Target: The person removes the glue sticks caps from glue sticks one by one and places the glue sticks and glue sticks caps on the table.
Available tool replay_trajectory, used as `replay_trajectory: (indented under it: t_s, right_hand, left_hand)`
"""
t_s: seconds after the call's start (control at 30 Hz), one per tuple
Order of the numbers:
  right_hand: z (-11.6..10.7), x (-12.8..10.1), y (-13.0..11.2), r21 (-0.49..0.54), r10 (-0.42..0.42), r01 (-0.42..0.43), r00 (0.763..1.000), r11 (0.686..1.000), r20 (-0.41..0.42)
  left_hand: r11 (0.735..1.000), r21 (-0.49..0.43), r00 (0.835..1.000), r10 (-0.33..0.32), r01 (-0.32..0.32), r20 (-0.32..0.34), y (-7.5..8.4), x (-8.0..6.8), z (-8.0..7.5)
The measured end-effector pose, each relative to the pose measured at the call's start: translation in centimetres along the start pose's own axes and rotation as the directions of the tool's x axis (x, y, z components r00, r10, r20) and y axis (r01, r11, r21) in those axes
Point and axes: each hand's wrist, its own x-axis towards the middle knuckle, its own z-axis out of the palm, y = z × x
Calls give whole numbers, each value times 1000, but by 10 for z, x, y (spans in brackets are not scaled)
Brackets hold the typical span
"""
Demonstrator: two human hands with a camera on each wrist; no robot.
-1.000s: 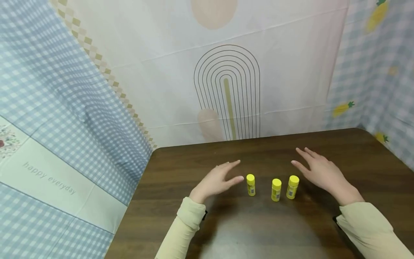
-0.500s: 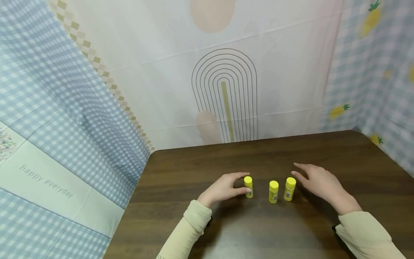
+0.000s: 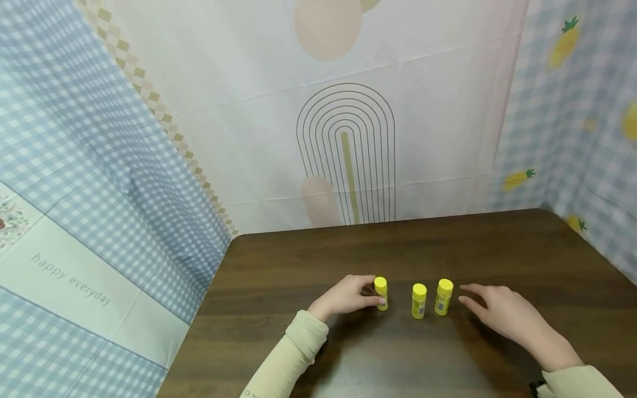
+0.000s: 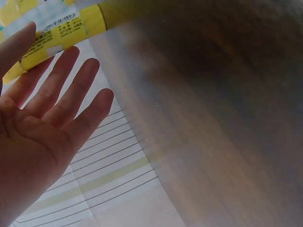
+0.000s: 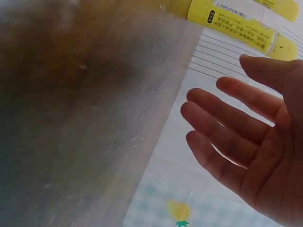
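Note:
Three yellow-capped glue sticks stand upright on a dark wooden table. My left hand [image 3: 345, 296] pinches the leftmost glue stick [image 3: 381, 286] between thumb and index finger, its other fingers spread free in the left wrist view. Printed text shows on that stick's label [image 4: 66, 32]. To its right stand the middle glue stick [image 3: 418, 301] and, close beside it, the right glue stick [image 3: 443, 297]. My right hand [image 3: 507, 314] is just right of that last stick, fingers relaxed and apart from it. In the right wrist view a gap separates the thumb from the nearest stick [image 5: 236, 24].
The brown table [image 3: 278, 276] reaches back to a white wall cloth [image 3: 259, 155] with an arch print. Blue checked cloth [image 3: 99, 110] hangs at the left, and more with pineapple prints [image 3: 527, 138] at the right.
My left hand has moved right to the leftmost glue stick and closed its thumb and index finger on it. My right hand has come down and nearer, beside the right glue stick.

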Motion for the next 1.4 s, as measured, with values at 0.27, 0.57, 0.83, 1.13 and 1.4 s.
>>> replay_trajectory:
  t_s: [0.27,0.57,0.83,1.13,1.4]
  right_hand:
    - [5,-15,3,7,-10,10,1000,1000,12]
    - [5,-18,7,10,1,-1,1000,1000,27]
    - [4,-17,13,12,-10,9,998,1000,62]
    - [-9,-16,14,12,-23,22,999,1000,45]
    - [-13,-22,15,68,-33,29,998,997,45]
  left_hand:
    - [999,-24,998,-36,38,46,-2,1,9]
    - [999,-2,999,-39,39,34,-2,6,13]
    - [1000,0,999,-30,30,23,0,6,14]
    - [997,67,999,-46,47,-5,-1,11,8]
    - [999,-10,995,-54,53,-80,6,8,-5]
